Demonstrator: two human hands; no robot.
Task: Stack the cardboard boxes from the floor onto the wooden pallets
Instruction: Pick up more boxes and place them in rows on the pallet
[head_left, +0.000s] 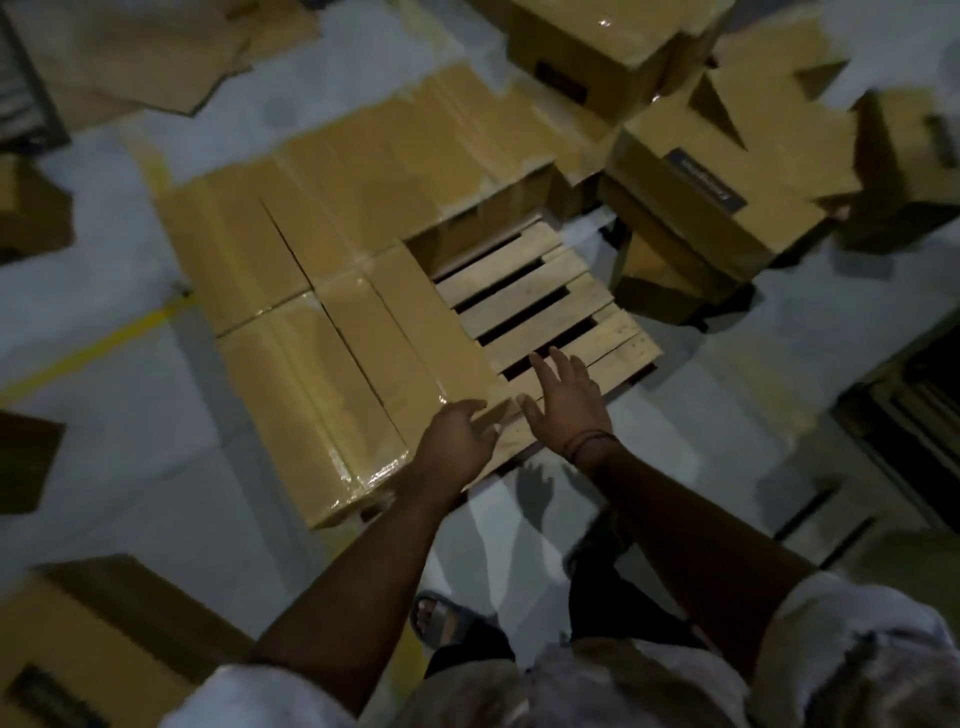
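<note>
A wooden pallet (545, 306) lies on the floor, with bare slats showing at its right front part. Several taped cardboard boxes (332, 270) cover the rest of it in tight rows. My left hand (457, 436) rests at the near corner of the closest box (436, 338), fingers curled loosely against its edge and holding nothing. My right hand (566, 395) hovers just right of that corner over the bare slats, fingers spread.
Loose boxes (691, 192) lie piled on the floor right of the pallet, more (587, 47) behind it. Flattened cardboard (145, 57) lies at the far left. Another box (78, 639) sits at my near left. A yellow floor line (88, 353) runs left. My sandalled foot (441, 618) stands below.
</note>
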